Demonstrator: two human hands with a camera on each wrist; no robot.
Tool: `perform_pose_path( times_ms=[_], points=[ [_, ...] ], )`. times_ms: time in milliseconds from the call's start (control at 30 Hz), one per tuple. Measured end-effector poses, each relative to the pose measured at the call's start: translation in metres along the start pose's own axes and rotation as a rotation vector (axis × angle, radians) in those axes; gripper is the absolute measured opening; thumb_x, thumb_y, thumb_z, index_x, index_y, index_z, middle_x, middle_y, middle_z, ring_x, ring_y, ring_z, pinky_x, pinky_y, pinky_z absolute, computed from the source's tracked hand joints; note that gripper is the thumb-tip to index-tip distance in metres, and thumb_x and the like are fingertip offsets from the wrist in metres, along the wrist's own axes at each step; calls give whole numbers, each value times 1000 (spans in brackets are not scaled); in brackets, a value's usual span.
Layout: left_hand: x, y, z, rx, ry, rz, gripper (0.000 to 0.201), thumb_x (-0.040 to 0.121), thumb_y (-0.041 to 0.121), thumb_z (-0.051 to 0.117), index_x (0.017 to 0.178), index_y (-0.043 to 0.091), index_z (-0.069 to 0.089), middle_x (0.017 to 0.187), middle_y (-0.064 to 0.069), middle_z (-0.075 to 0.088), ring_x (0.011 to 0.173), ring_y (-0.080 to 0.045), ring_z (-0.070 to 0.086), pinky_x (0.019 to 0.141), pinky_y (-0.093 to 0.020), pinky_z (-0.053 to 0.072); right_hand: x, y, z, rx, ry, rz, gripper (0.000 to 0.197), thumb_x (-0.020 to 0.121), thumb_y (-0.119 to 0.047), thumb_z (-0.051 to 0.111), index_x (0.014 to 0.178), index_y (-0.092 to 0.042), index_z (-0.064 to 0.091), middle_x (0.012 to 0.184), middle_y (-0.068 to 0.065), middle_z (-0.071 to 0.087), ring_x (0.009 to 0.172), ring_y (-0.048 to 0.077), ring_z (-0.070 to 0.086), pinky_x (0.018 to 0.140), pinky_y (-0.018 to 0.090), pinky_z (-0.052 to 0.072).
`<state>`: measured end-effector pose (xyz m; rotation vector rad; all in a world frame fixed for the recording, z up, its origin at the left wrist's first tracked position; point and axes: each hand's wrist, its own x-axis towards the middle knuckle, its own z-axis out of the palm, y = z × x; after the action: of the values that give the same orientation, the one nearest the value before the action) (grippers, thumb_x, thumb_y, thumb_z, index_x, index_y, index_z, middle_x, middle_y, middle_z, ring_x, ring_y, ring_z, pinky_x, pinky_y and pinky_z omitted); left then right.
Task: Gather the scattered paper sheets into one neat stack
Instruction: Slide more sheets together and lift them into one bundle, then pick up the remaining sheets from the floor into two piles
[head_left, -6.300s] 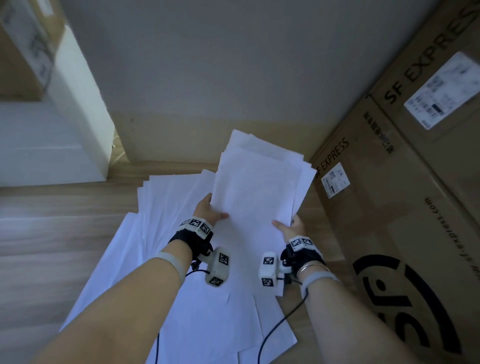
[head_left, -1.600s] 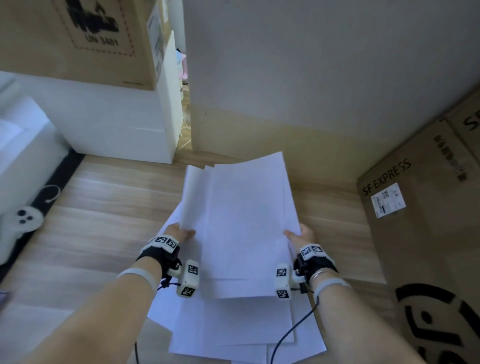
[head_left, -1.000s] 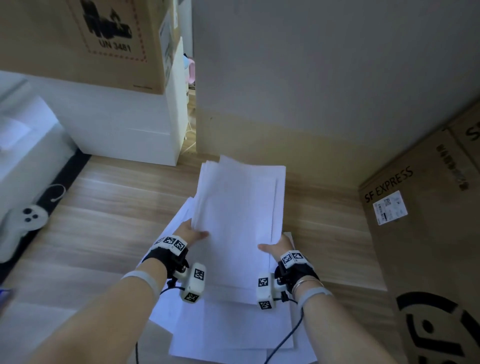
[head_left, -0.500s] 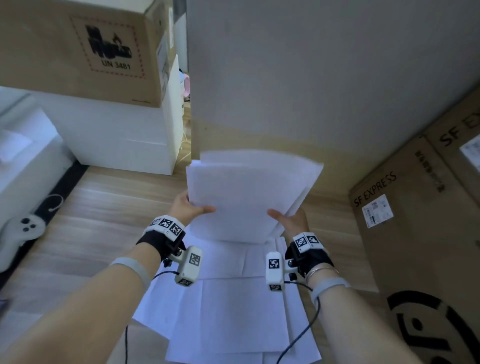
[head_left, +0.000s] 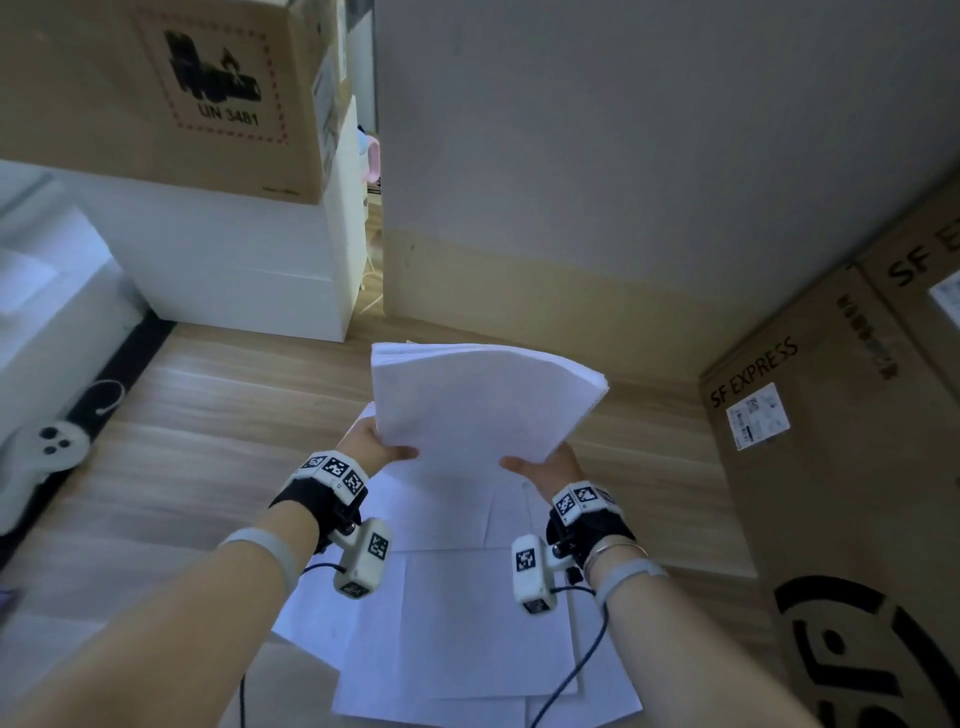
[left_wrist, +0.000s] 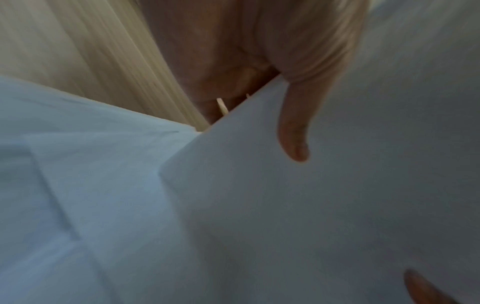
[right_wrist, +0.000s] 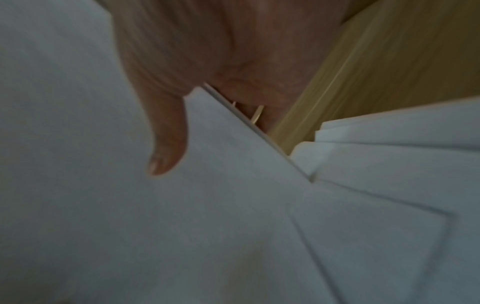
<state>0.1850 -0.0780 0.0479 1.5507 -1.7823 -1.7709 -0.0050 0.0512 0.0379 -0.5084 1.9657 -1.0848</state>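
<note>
Since half a second ago I have squared the bundle of sheets (head_left: 480, 405) a little: its far edges sit tighter together and fan out less, and I have kept it raised off the floor between both hands.

From my head, my left hand (head_left: 371, 444) pinches the bundle's near left corner, thumb on top, and my right hand (head_left: 545, 465) pinches the near right corner the same way. Below and behind my hands, more loose sheets (head_left: 457, 623) lie overlapping on the wooden floor (head_left: 208, 441). Ahead of my hands is a plain wall (head_left: 623, 156). Off to my right stands a large cardboard box (head_left: 841, 493) printed SF EXPRESS, closed, its contents unseen. Far to my left, a cardboard carton (head_left: 156, 93) marked UN 3481 sits on a white cabinet (head_left: 234, 260), and a white game controller (head_left: 47, 447) lies on the floor beside a black strip.

From my left wrist, my thumb (left_wrist: 293, 131) presses on top of the bundle, the other fingers underneath it; the loose sheets (left_wrist: 78, 185) show blurred below.

From my right wrist, my thumb (right_wrist: 168, 139) lies on the top sheet, the bundle's edge tucked into my palm, with floor sheets (right_wrist: 389, 185) beyond.
</note>
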Motion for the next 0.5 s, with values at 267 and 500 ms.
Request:
perform_pose_path(
  times_ms=[267, 500],
  points=[
    [4, -5, -9, -74, 199, -109, 30, 87, 19, 62, 88, -10, 63, 76, -9, 59, 76, -20, 53, 73, -28, 34, 12, -7, 30, -47, -40, -17, 35, 91, -22, 57, 119, 0, 59, 116, 12, 64, 105, 21, 59, 91, 28, 43],
    [3, -34, -27, 23, 252, -258, 39, 91, 4, 54, 119, -23, 50, 125, -40, 53, 117, -46, 54, 75, -28, 31, 14, 40, 50, -426, 48, 307, 60, 81, -31, 67, 132, -16, 38, 131, 14, 48, 111, 32, 56, 89, 35, 48]
  ],
)
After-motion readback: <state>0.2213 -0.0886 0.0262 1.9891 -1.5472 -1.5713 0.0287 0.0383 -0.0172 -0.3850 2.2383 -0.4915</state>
